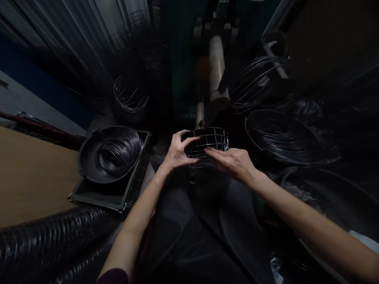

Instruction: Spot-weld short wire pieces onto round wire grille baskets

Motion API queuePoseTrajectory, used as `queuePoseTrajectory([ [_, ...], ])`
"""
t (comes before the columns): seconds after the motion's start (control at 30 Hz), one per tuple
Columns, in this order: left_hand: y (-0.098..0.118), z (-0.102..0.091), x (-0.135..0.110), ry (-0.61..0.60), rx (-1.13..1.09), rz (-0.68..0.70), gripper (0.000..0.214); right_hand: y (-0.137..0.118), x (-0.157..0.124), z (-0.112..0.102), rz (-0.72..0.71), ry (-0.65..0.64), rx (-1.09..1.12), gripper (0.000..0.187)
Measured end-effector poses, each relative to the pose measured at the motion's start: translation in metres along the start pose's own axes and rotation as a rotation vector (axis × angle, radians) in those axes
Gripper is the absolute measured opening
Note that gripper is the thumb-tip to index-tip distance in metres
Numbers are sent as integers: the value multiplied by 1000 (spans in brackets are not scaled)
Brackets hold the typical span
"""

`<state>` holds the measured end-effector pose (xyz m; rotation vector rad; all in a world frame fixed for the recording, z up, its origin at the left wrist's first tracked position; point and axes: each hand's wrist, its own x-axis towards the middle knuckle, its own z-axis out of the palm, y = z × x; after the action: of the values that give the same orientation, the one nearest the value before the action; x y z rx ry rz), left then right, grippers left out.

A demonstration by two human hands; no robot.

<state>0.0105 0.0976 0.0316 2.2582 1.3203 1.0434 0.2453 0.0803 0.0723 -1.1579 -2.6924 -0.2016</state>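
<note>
While both hands hold it, wire cage (205, 144): round and low, right in front of me, its wide way running left to right.
Left hand (177, 152): on the cage's left end, fingers (189, 139) spread over the top hoop.
Right hand (233, 163): across the near side, fingers (217, 154) pressed together, flat against the wires.
Nearer hand: neither by much, both touching it.
Just behind: a pale upright roller (217, 65), past the cage's far side.
Off left: a black wire coil (118, 154) in a dark round pan (89, 161), on a black tray (99, 203), beside a wooden surface (32, 177).
Off right: a big loose wire coil (284, 136).
</note>
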Motion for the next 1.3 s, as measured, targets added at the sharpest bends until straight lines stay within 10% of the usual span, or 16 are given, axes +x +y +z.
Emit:
queuePoseTrajectory([
  [0.67,-10,-5,28,-53,-22,-27,73,11,18,-3,120,-21,38,36],
  [1.3,-28,-10,63,-42,-65,-81,72,37,33,20,375,283,318,19],
])
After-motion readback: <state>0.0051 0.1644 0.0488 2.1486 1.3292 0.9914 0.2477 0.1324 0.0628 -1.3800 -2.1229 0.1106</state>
